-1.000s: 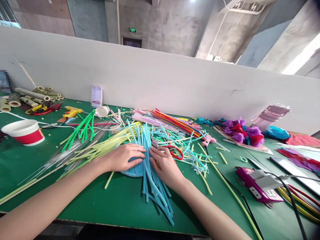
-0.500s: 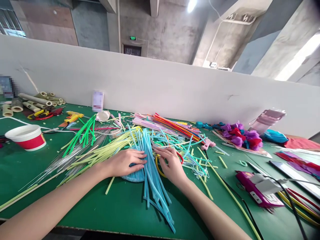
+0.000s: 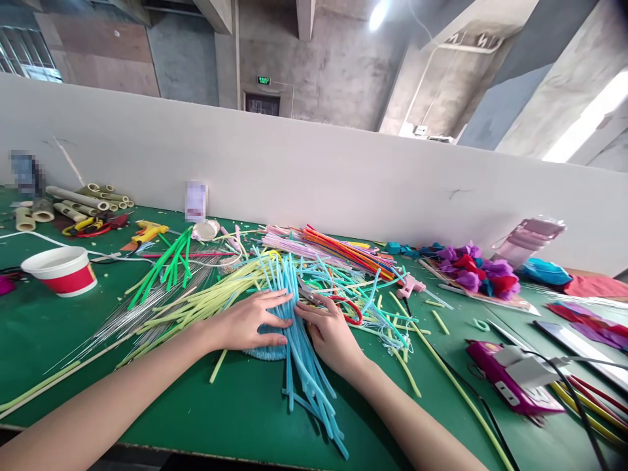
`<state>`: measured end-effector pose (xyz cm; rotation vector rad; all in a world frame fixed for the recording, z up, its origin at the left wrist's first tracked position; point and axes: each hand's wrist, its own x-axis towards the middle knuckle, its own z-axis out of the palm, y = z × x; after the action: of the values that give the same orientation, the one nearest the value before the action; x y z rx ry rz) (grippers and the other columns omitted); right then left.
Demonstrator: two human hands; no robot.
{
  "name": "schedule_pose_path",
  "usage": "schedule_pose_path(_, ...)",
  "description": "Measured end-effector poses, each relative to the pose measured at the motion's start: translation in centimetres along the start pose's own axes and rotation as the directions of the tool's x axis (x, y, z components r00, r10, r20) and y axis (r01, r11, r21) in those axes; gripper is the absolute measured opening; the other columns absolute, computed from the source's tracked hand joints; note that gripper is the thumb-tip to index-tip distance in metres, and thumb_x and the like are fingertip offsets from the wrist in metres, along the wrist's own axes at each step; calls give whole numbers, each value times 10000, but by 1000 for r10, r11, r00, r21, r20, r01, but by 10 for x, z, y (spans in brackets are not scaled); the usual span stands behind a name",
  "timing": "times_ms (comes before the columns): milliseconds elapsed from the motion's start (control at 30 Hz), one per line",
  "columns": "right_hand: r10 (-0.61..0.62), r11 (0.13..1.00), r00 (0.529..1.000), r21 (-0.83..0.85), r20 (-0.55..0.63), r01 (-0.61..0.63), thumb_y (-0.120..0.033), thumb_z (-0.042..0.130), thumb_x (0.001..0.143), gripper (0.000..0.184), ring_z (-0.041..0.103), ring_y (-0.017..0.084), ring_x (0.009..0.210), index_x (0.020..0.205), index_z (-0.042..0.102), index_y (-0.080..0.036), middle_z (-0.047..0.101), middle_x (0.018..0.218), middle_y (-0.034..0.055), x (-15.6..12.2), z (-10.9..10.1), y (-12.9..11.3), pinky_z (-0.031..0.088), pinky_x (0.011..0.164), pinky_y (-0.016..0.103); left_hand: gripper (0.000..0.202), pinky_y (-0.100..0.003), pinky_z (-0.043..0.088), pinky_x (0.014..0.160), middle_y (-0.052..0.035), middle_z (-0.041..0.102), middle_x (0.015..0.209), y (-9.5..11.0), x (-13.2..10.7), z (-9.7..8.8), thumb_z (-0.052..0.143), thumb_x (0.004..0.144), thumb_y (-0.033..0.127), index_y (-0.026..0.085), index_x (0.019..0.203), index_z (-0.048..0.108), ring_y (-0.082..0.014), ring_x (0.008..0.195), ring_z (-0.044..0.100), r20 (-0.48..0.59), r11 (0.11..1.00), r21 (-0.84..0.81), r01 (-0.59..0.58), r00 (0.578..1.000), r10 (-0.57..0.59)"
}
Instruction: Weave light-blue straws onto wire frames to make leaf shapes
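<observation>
A bundle of light blue pipe cleaners (image 3: 311, 386) lies in front of me on the green table, its near ends fanned toward the edge. My left hand (image 3: 252, 320) rests on the bundle's left side with fingers spread. Partly hidden beneath that palm is a ridged light blue piece (image 3: 267, 353); I cannot make out its full shape. From the right, my right hand (image 3: 330, 327) touches the bundle with its fingertips, fingers extended and holding nothing I can see. Scissors (image 3: 349, 310) with red-orange handles lie just behind the right hand, blades pointing left.
Yellow-green pipe cleaners (image 3: 196, 307) and thin wires (image 3: 122, 320) spread leftward. Behind lie orange and pink stems (image 3: 343, 248). A paper cup (image 3: 61, 271) stands left. To the right are a pink glue gun (image 3: 410, 286), a magenta power strip (image 3: 510, 379), and cords.
My right hand has shifted left off the scissors' handles and now touches the blue bundle. My left hand's fingers have spread wider across it. The view has shifted slightly.
</observation>
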<state>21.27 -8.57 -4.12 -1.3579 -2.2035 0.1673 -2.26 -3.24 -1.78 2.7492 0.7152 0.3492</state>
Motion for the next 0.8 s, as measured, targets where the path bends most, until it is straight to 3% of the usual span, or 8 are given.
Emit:
schedule_pose_path(200,68,996,980,75,-188,-55,-117,399,897,444,464,253,1304,1274,627,-176,624,1337,76,3,-6,9,382,1111,468,418,-496,264,1175,-35,296,1593,-1,-2,-7,510,912,571,350,1214,696,-323,1467,271,-26,997,-78,11,1000,-13)
schedule_pose_path(300,164,984,967,107,-194,-145,-243,405,948,366,521,257,1238,1226,634,-179,657,1263,89,6,-11,12,403,1073,451,409,-469,296,1171,-36,367,1571,-5,-2,-11,473,956,505,333,1281,649,-282,1446,336,-172,992,-122,26,984,-47)
schedule_pose_path(400,284,954,954,125,-99,-271,-388,415,963,392,565,268,1178,1222,622,-179,668,1221,102,14,-15,9,429,1021,430,390,-453,350,1146,-61,521,1473,-12,-1,-12,452,982,412,283,1304,631,-253,1385,435,-415,989,-114,95,900,-134)
schedule_pose_path(533,365,931,928,-13,79,-365,-614,443,911,698,481,349,1262,1391,475,-108,640,1228,174,34,-14,-9,409,1012,457,342,-443,413,1088,-96,633,1315,-24,0,-8,454,965,278,214,1239,648,-251,1263,540,-612,974,-111,197,759,-223)
schedule_pose_path(667,351,896,934,-312,66,-315,-760,595,729,1044,447,446,1244,1469,361,-63,560,1287,258,57,-1,-30,355,1005,538,333,-452,440,1045,-121,659,1234,-34,2,-1,413,943,192,176,1193,632,-254,1193,576,-643,961,-139,239,716,-271)
schedule_pose_path(733,328,896,944,-332,45,-296,-702,612,757,979,473,427,1221,1458,372,-62,573,1260,249,65,6,-35,366,994,505,325,-447,446,1031,-116,670,1206,-37,3,1,401,935,172,180,1164,631,-250,1170,586,-645,958,-145,249,710,-282)
schedule_pose_path(800,312,917,949,-272,31,-293,-553,591,836,783,522,382,1187,1421,409,-67,598,1233,229,69,11,-34,390,969,451,317,-436,451,1020,-107,678,1188,-38,3,2,397,930,166,190,1143,631,-246,1155,595,-637,955,-147,259,714,-291)
